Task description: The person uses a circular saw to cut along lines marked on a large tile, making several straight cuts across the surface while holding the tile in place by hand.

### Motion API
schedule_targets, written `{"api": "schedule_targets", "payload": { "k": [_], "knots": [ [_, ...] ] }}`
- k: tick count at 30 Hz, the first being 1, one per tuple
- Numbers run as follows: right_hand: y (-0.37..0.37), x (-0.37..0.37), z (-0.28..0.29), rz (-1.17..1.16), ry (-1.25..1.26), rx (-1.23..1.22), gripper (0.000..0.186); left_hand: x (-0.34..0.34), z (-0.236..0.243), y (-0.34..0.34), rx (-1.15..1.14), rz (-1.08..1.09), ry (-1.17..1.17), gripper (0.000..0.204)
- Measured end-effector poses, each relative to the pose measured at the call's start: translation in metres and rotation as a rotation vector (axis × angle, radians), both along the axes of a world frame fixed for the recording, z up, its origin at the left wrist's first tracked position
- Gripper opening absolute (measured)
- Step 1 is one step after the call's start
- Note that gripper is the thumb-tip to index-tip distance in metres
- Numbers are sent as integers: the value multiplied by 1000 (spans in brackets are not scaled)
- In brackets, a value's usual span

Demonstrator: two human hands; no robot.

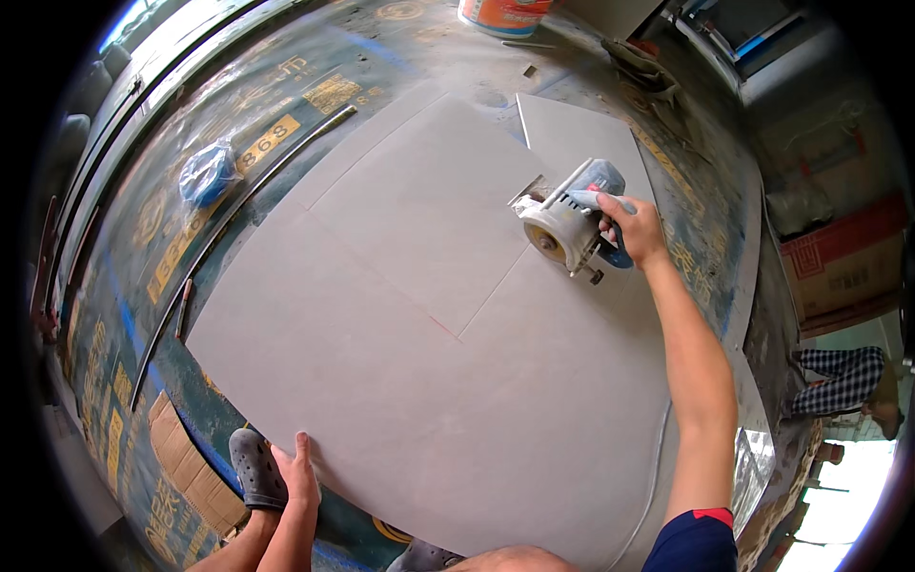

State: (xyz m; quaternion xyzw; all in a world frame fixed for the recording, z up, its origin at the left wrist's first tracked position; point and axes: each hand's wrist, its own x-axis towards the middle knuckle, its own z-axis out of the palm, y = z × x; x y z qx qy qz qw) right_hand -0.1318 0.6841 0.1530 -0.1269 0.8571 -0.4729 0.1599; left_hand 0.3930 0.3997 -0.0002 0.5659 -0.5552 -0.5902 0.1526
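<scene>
My right hand (624, 229) grips the handle of a circular saw (562, 224), which sits on a large grey slab (400, 400) near its upper right, beside a thin straight line scored across the surface. At the slab's lower-left edge, my left hand (295, 467) holds on with the thumb up and the other fingers mostly hidden. A grey clog (257, 467) on a foot is just left of that hand. Another grey piece (581, 129) lies at the slab's far right, and a pale cord (656, 477) runs down the slab's right side.
Around the slab on printed green boarding lie a long dark bar (238, 210), a wrapped blue roll (205, 176) and cardboard (191, 462). An orange-and-white bucket (503, 17) stands behind. At right are a red-and-brown carton (839, 272) and another person in checked trousers (839, 377).
</scene>
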Motion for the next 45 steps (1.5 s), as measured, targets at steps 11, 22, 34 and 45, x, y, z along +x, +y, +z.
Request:
{"api": "schedule_targets", "payload": {
  "k": [11, 22, 34, 45],
  "knots": [
    [-3, -2, -6, -12, -5, -23, 42, -1, 3, -2, 58, 15, 48, 58],
    [-1, -6, -9, -20, -8, 15, 41, -1, 3, -3, 102, 34, 100, 54],
    [4, -7, -7, 22, -8, 29, 39, 2, 1, -4, 60, 18, 70, 54],
    [-1, -5, -8, 38, 37, 47, 38, 4, -2, -3, 21, 21, 41, 54]
  ]
}}
